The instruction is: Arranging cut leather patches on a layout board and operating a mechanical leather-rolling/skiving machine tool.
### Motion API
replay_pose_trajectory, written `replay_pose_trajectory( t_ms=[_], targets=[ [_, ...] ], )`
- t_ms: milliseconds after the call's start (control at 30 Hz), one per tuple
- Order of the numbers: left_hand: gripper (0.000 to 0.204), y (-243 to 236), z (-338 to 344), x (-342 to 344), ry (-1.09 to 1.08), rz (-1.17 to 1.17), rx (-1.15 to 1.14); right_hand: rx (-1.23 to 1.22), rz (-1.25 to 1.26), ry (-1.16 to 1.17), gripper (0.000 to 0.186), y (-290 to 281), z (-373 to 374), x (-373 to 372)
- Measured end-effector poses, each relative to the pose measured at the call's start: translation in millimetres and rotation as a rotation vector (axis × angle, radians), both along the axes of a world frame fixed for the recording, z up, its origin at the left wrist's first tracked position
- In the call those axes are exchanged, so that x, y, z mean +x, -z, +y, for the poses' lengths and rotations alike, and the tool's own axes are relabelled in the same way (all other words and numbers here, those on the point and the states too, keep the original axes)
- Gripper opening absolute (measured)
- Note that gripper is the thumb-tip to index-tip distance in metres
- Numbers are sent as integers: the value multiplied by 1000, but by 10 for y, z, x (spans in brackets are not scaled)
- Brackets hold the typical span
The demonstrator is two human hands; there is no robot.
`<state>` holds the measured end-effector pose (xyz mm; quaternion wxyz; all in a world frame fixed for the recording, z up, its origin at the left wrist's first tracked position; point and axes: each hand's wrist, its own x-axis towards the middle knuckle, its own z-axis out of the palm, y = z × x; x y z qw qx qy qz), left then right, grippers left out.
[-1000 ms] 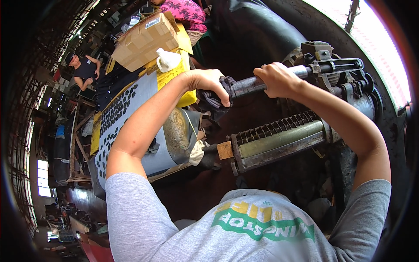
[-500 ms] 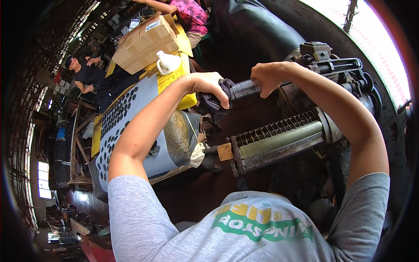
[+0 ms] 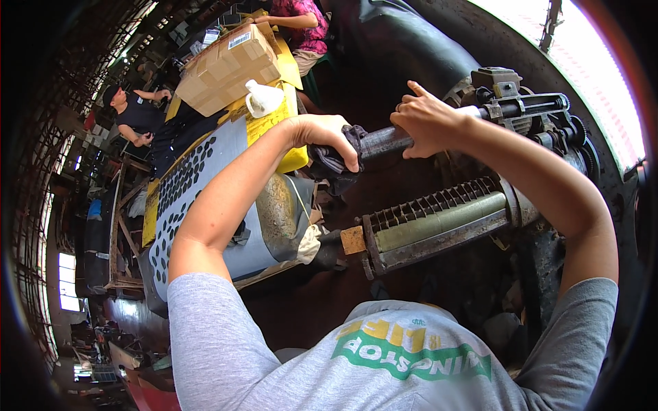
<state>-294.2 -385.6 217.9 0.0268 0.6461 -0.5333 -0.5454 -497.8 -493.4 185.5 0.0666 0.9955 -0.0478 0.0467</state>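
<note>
- While the head view looked down over both arms, the metal bar (image 3: 381, 142) lay slantwise at the far reach of the hands, running from the geared mechanism (image 3: 531, 106) on the right toward the table's edge.
- Head view, left hand (image 3: 329, 135): it was closed round a dark cloth (image 3: 334, 163) bunched at the bar's near-table end, thumb laid over the front; the other fingers were mostly hidden.
- Head view, right hand (image 3: 428, 125): it lay over the bar's middle, thumb on the near side and one finger lifted clear; how firmly the rest pressed, I could not tell.
- Head view, handling: the bar looked stiff, probably heavy and hard to dent, and its smooth, dark surface might have been slippery. The cloth looked soft and likely gave the better grip, so the wrapped end and the bare middle seemed the sensible places to hold, with fingers clear of the gears.
- Head view, counts by the machine: one bar, one bunched cloth, one ribbed frame with a green cylinder (image 3: 442, 220) nearer the body, and one brown block (image 3: 354, 240) at that frame's left end.
- Head view, counts beyond: one cardboard box (image 3: 229, 72), one white jug (image 3: 265, 100) and two other people, one in a dark top (image 3: 137, 115), one in a pink top (image 3: 307, 33). Dozens of dark pieces (image 3: 185, 166) lay on a grey sheet (image 3: 233, 140), too small and crowded to count surely.
</note>
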Motion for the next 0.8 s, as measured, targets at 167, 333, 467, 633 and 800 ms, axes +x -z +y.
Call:
replay_pose_trajectory(
  t_ms=[167, 333, 467, 633, 800],
  targets=[
    [32, 3, 0, 2, 0, -20, -4, 449, 538, 176, 36, -180, -111, 256],
    [32, 32, -1, 31, -5, 10, 5, 326, 188, 131, 25, 6, -44, 109],
    [30, 41, -17, 47, 13, 36, -7, 26, -203, 131, 29, 215, 133, -26],
    [29, 50, -24, 58, -19, 39, 34, 36, -134, 34, 36, 85, 51, 12],
    [32, 48, -27, 60, -15, 23, 36, 549, 476, 197, 35, -191, -119, 277]
  ],
)
